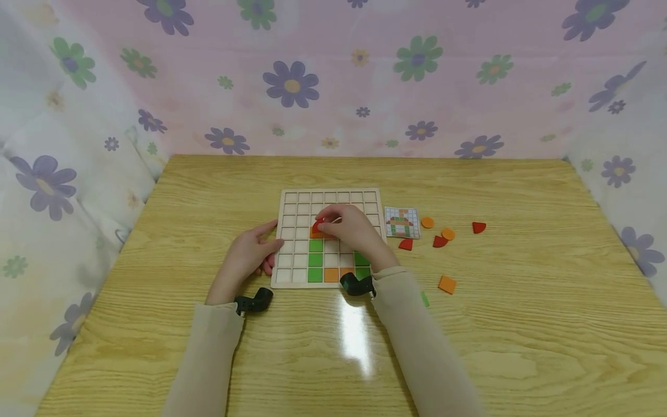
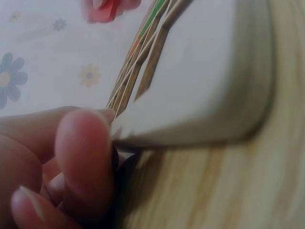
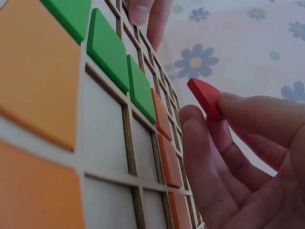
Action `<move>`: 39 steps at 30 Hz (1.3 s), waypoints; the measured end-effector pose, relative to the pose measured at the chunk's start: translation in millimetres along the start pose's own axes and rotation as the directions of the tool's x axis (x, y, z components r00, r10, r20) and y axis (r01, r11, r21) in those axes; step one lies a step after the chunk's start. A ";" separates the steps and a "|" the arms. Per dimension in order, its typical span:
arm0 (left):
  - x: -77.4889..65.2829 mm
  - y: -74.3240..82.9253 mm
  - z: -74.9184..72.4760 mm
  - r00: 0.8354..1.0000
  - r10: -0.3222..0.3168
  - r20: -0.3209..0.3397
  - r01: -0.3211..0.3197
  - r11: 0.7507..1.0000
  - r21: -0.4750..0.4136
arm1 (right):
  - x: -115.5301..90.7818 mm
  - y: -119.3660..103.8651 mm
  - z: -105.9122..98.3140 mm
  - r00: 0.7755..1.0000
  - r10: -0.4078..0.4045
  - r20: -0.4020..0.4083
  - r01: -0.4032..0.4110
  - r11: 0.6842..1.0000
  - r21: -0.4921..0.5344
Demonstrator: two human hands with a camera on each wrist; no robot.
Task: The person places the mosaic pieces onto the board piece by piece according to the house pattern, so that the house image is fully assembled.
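I saw the right hand (image 1: 350, 227) pinching the red quarter-round piece (image 3: 205, 98) between thumb and fingers, just above the board (image 1: 291, 260), near an orange tile (image 3: 162, 114). In the right wrist view its free corner pointed up and left, its long axis slanting down toward the thumb. The left hand (image 1: 250, 249) touched the board's left edge; I couldn't tell whether it gripped.

Glares white on the table (image 1: 521, 347) toward six o'clock in head view, otherwise softly lit. Looks dimmer in left wrist view, blurring the red piece (image 2: 106, 13) at eleven o'clock, shadowing below the board (image 2: 205, 62) near seven.
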State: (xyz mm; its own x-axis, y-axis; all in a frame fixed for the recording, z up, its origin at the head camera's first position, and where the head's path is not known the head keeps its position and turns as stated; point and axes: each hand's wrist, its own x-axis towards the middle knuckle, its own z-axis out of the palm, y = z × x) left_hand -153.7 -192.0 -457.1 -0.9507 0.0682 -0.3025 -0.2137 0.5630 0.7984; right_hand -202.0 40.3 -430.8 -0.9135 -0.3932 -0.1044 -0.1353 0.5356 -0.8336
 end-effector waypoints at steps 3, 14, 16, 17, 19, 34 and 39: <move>0.5 -0.6 0.1 1.000 -0.006 -0.007 0.006 1.000 -0.002 | 3.5 -2.8 3.6 1.000 -0.015 0.009 0.015 1.000 -0.008; 2.6 -0.8 2.4 1.000 -0.008 -0.008 0.007 1.000 -0.017 | 12.2 -6.7 10.1 1.000 0.012 0.008 -0.013 0.998 0.054; 2.4 -0.3 2.6 1.000 -0.009 -0.006 0.009 1.000 -0.016 | 13.7 -5.8 12.2 1.000 0.026 0.009 -0.026 0.998 0.061; 2.4 -0.1 2.6 1.000 -0.010 -0.007 0.010 1.000 -0.016 | 14.4 -5.5 13.5 0.999 0.035 0.014 -0.036 0.996 0.079; 2.3 0.2 2.5 1.000 -0.009 -0.008 0.009 1.000 -0.014 | 16.1 -4.9 16.7 0.998 0.051 0.019 -0.053 0.993 0.105; 2.3 -0.3 -0.6 1.000 0.002 -0.011 -0.002 1.000 -0.007 | 20.2 -13.4 30.3 0.999 0.022 -0.039 -0.028 0.989 -0.148; 2.3 -1.9 -0.8 1.000 0.007 -0.013 -0.007 1.000 -0.008 | 20.2 -14.6 33.1 0.999 0.005 -0.033 -0.011 0.981 -0.193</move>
State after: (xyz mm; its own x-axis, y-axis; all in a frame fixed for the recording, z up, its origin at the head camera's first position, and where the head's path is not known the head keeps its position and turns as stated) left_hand -155.7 -193.5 -458.9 -0.9551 0.0612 -0.2898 -0.2085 0.5562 0.8045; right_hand -205.8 -0.2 -438.7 -0.9264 -0.3655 -0.0901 -0.1968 0.6743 -0.7117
